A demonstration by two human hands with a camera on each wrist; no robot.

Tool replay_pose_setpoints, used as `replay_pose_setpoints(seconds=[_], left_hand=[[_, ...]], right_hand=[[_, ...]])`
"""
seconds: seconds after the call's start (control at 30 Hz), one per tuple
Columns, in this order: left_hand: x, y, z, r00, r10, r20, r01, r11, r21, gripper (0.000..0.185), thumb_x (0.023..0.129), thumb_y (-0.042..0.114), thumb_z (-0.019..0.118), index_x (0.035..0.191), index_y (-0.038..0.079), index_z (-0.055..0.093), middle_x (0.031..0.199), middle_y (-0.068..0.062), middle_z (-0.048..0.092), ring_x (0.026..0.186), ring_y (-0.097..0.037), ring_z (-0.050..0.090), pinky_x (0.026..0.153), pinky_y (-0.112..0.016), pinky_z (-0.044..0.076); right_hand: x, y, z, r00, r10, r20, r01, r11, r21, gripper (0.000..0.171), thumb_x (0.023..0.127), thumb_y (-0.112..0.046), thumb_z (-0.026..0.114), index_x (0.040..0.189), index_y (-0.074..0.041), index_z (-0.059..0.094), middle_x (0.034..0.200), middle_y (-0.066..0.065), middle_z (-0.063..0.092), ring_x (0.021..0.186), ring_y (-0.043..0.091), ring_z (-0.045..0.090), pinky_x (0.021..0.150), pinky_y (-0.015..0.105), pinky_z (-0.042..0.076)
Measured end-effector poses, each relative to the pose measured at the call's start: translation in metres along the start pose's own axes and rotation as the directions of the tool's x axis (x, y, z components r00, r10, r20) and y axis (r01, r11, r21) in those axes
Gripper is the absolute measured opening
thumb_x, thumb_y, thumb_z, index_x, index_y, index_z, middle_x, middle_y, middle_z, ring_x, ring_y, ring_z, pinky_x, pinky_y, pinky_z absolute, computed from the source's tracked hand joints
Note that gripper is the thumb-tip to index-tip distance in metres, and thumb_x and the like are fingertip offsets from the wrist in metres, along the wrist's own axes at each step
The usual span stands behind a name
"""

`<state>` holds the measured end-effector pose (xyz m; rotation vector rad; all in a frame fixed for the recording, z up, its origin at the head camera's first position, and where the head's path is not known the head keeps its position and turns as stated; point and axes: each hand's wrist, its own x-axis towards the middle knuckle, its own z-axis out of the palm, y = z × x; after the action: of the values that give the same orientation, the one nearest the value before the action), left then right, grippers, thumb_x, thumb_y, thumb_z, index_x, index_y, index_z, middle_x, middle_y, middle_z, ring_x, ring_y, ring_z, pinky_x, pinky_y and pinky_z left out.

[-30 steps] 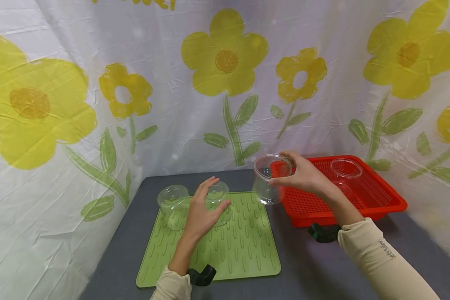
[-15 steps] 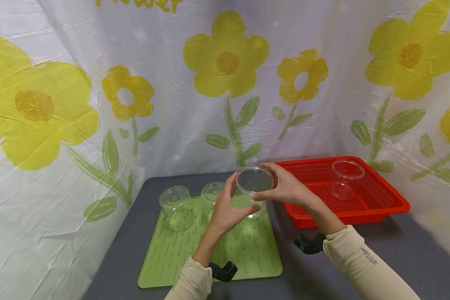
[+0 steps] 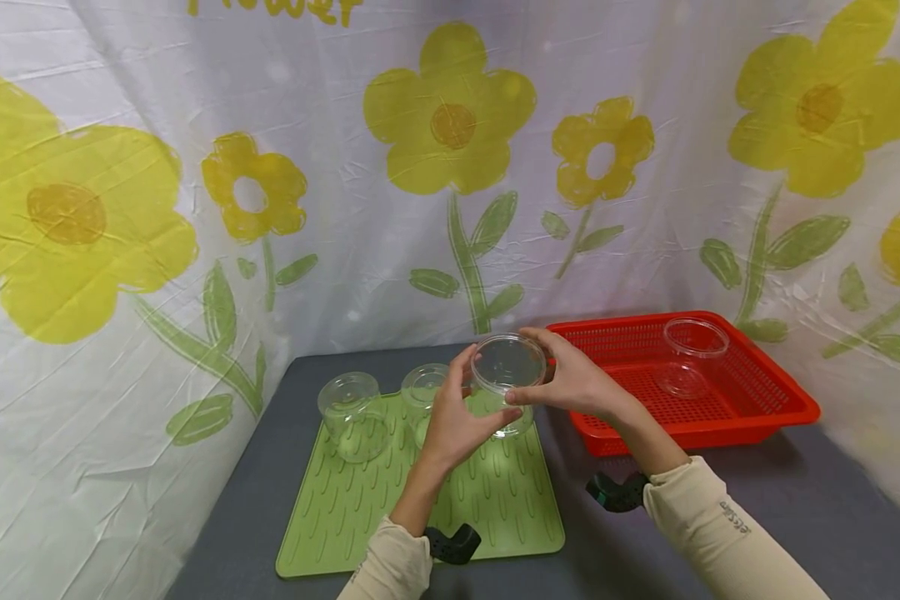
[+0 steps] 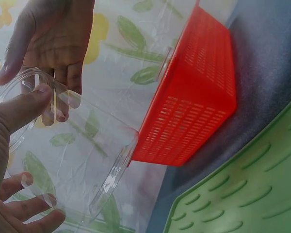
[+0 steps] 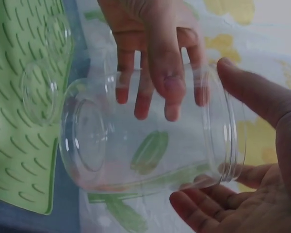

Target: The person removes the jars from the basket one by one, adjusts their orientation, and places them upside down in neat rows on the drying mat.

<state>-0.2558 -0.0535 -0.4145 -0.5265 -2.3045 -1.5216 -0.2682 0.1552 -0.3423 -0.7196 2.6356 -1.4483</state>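
A clear plastic jar (image 3: 508, 360) is held up above the far right part of the green ridged mat (image 3: 495, 517), its rimmed mouth upward. My right hand (image 3: 581, 377) grips it at the rim, thumb on the near side and fingers round the far side. From the other side, my left hand (image 3: 456, 423) has its thumb and fingers about the jar's wall, lower than the rim. Two more clear jars, one at the far left (image 3: 354, 421) and one beside it (image 3: 418, 398), stand on the mat. The second is partly hidden behind my left hand.
A red perforated basket (image 3: 765, 421) stands right of the mat on the dark grey table (image 3: 592, 533), with another clear jar (image 3: 693, 358) in it. A white curtain (image 3: 330, 275) painted with yellow flowers closes off the back and sides.
My right hand has brought the jar leftward from beside the basket to above the mat. My left hand has moved right and taken hold of it. The last half second shows hardly any movement.
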Motion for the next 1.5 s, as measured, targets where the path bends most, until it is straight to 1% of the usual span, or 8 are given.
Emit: replay_pose_setpoints(seconds=[0.17, 0.33, 0.6, 0.9, 1.03, 1.2, 1.37, 1.5], left_hand=[[-0.003, -0.003, -0.002, 0.999, 0.01, -0.037, -0.011, 1.0, -0.022, 0.101, 0.075, 0.03, 0.093, 0.158, 0.021, 0.034, 0.153, -0.009, 0.051, 0.136, -0.03, 0.052, 0.107, -0.053, 0.049], [-0.01, -0.007, -0.005, 0.997, -0.017, -0.075, 0.009, 0.995, -0.104, 0.101, 0.078, 0.025, 0.091, 0.159, 0.023, 0.031, 0.156, -0.008, 0.047, 0.14, -0.032, 0.05, 0.111, -0.053, 0.046], [-0.018, -0.013, -0.008, 0.995, -0.087, -0.059, 0.069, 0.964, -0.256, 0.1, 0.083, 0.024, 0.087, 0.161, 0.024, 0.024, 0.158, -0.007, 0.041, 0.144, -0.03, 0.046, 0.118, -0.051, 0.04], [-0.021, -0.013, -0.006, 0.997, -0.072, -0.031, 0.055, 0.925, -0.376, 0.103, 0.085, 0.027, 0.085, 0.162, 0.014, 0.018, 0.158, -0.012, 0.04, 0.143, -0.033, 0.047, 0.117, -0.05, 0.043], [-0.022, -0.009, -0.004, 0.998, -0.061, -0.018, 0.049, 0.916, -0.398, 0.105, 0.086, 0.03, 0.084, 0.162, 0.01, 0.015, 0.159, -0.015, 0.038, 0.144, -0.035, 0.046, 0.116, -0.052, 0.043], [-0.023, -0.009, -0.003, 0.999, -0.05, -0.008, 0.042, 0.914, -0.404, 0.103, 0.088, 0.03, 0.082, 0.162, 0.008, 0.014, 0.159, -0.016, 0.038, 0.143, -0.036, 0.046, 0.115, -0.052, 0.044], [-0.024, -0.009, -0.005, 0.998, -0.06, 0.009, 0.058, 0.912, -0.406, 0.105, 0.086, 0.031, 0.084, 0.163, 0.014, 0.014, 0.16, -0.014, 0.037, 0.143, -0.035, 0.046, 0.116, -0.052, 0.044], [-0.024, -0.01, -0.009, 0.997, -0.067, 0.033, 0.074, 0.927, -0.368, 0.109, 0.083, 0.033, 0.087, 0.163, 0.023, 0.013, 0.164, -0.011, 0.033, 0.146, -0.033, 0.044, 0.117, -0.054, 0.041]], right_hand=[[-0.003, 0.005, 0.001, 0.999, -0.041, -0.005, 0.041, 0.999, 0.007, 0.103, 0.08, -0.032, 0.088, 0.161, -0.014, 0.027, 0.157, 0.016, 0.04, 0.133, 0.037, 0.048, 0.106, 0.056, 0.048], [-0.006, 0.02, 0.005, 0.996, -0.086, 0.008, 0.086, 0.996, 0.023, 0.103, 0.081, -0.028, 0.088, 0.162, -0.017, 0.026, 0.16, 0.016, 0.038, 0.14, 0.039, 0.045, 0.113, 0.061, 0.041], [-0.01, 0.042, 0.017, 0.99, -0.138, 0.006, 0.137, 0.99, 0.017, 0.103, 0.082, -0.027, 0.088, 0.162, -0.015, 0.025, 0.163, 0.018, 0.035, 0.145, 0.043, 0.04, 0.113, 0.065, 0.038], [-0.01, 0.05, 0.037, 0.982, -0.186, -0.037, 0.187, 0.981, 0.048, 0.109, 0.079, -0.027, 0.09, 0.164, -0.025, 0.021, 0.164, 0.014, 0.034, 0.148, 0.04, 0.038, 0.113, 0.067, 0.037], [-0.009, 0.05, 0.04, 0.981, -0.19, -0.032, 0.192, 0.976, 0.098, 0.112, 0.078, -0.026, 0.091, 0.164, -0.027, 0.019, 0.167, 0.009, 0.03, 0.152, 0.038, 0.032, 0.114, 0.068, 0.035], [-0.008, 0.05, 0.042, 0.977, -0.21, -0.027, 0.211, 0.97, 0.122, 0.108, 0.079, -0.022, 0.09, 0.163, -0.027, 0.023, 0.166, 0.005, 0.032, 0.154, 0.034, 0.029, 0.117, 0.067, 0.032], [-0.01, 0.05, 0.042, 0.98, -0.196, -0.032, 0.198, 0.973, 0.116, 0.104, 0.079, -0.021, 0.09, 0.162, -0.025, 0.026, 0.164, 0.006, 0.036, 0.152, 0.035, 0.034, 0.114, 0.068, 0.035], [-0.012, 0.052, 0.043, 0.983, -0.183, -0.027, 0.185, 0.978, 0.095, 0.104, 0.079, -0.025, 0.09, 0.162, -0.02, 0.027, 0.162, 0.009, 0.039, 0.149, 0.037, 0.038, 0.112, 0.068, 0.037]])
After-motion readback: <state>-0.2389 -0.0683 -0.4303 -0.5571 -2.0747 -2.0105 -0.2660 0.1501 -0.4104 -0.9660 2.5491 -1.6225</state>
